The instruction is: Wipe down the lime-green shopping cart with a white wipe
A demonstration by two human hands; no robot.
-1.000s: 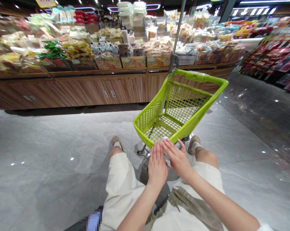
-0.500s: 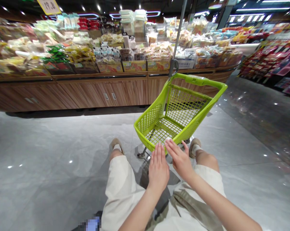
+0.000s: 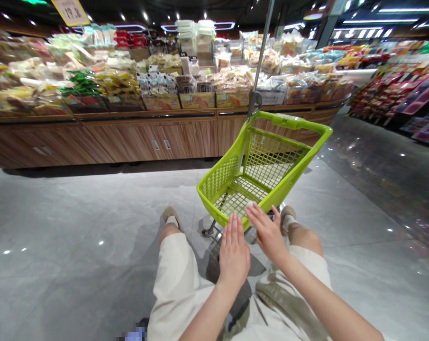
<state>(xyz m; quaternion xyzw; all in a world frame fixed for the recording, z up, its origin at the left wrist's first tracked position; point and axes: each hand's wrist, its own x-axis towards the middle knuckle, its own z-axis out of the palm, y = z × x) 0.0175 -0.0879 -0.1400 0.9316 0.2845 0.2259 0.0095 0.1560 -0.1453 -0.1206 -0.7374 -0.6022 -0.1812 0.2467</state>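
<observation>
A lime-green shopping cart (image 3: 299, 163) with latticed plastic walls stands between my feet, and its basket holds nothing that I can see. My left hand (image 3: 234, 253) is palm down with its fingers stretched out side by side near the cart's front rim. Just to the right, my right hand (image 3: 269, 233) slants toward it with straight fingers and the thumb held apart. A small white spot shows by the right fingertips; I cannot make out what it is. Whether either hand touches the rim cannot be told from here.
A wood-panelled display counter (image 3: 150, 142) stacked with packaged food runs behind the cart. A thin metal pole (image 3: 264, 52) rises at the cart's left rear corner. More shelves (image 3: 378, 85) stand at the right. A yellow price sign (image 3: 71, 12) hangs at upper left. The floor (image 3: 75, 213) is grey and glossy.
The view has shifted slightly, so the cart appears a little lower and further left. My hands keep nearly the same pose, with a slightly wider gap between their fingertips.
</observation>
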